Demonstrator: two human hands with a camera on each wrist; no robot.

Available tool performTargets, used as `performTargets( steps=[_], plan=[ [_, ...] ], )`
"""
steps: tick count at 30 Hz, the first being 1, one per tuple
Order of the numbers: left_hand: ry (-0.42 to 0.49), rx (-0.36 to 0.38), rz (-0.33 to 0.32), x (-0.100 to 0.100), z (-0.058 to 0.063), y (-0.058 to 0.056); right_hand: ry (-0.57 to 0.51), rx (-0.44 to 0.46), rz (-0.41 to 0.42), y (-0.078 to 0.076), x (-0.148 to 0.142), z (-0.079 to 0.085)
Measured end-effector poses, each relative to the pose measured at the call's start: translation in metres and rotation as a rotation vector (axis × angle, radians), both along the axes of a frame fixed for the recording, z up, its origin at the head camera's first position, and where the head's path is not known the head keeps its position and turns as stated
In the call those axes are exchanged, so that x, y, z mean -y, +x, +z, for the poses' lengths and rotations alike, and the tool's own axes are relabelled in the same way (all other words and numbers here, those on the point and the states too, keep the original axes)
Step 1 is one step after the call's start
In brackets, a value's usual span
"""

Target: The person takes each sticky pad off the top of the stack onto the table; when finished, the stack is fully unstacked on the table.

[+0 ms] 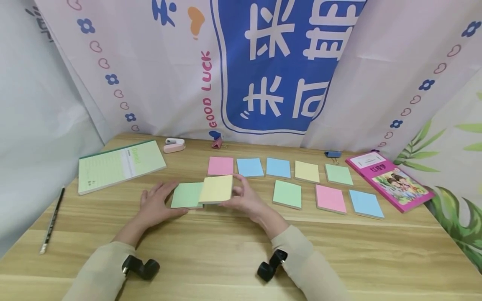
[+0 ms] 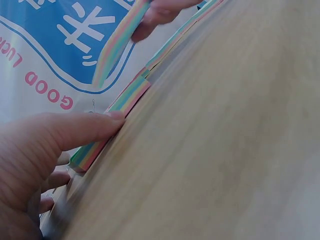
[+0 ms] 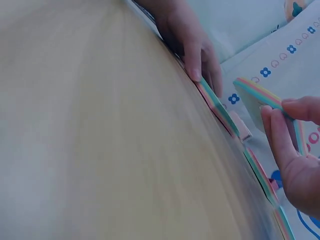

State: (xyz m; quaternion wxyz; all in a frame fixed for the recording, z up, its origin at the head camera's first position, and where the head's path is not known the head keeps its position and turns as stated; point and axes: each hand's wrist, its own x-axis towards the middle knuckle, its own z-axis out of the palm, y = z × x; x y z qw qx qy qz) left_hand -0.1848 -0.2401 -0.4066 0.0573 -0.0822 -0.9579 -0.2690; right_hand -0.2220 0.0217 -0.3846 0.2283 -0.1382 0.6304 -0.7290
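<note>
My right hand (image 1: 247, 201) pinches a yellow-topped sticky note pad (image 1: 216, 189) between thumb and fingers. That pad is tilted and raised off the table, as its layered coloured edge (image 3: 260, 92) shows in the right wrist view. In the head view it overlaps the right side of a green-topped sticky note pad (image 1: 185, 195), which lies on the table. My left hand (image 1: 157, 205) holds this green pad at its left end, with the thumb on its near edge (image 2: 135, 97) and the fingers on the far side, partly hidden.
Behind are pink (image 1: 220, 166), blue (image 1: 250, 167), yellow (image 1: 306, 171) and green pads (image 1: 339, 174), with several more at right. A notepad (image 1: 109, 167), pencil (image 1: 52, 219), small stapler (image 1: 174, 145), pink binder clip (image 1: 217, 143), blue binder clip (image 1: 332, 154) and magenta book (image 1: 391, 182) lie around.
</note>
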Motion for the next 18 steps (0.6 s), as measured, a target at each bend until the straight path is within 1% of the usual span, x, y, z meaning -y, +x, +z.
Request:
performTargets(
  steps=[4, 9, 15, 18],
  plan=[
    [-0.006, -0.003, 0.007, 0.002, 0.002, 0.002, 0.001, 0.055, -0.022, -0.001, -0.018, 0.001],
    [-0.015, -0.001, 0.005, 0.002, 0.004, 0.003, 0.003, 0.091, -0.017, -0.002, -0.033, -0.002],
    [-0.004, 0.005, 0.000, -0.003, 0.002, 0.003, 0.041, 0.096, -0.034, -0.002, -0.047, -0.006],
    [0.000, 0.012, -0.004, -0.003, 0.003, 0.002, 0.092, 0.065, -0.043, -0.003, -0.051, -0.007]
  ],
)
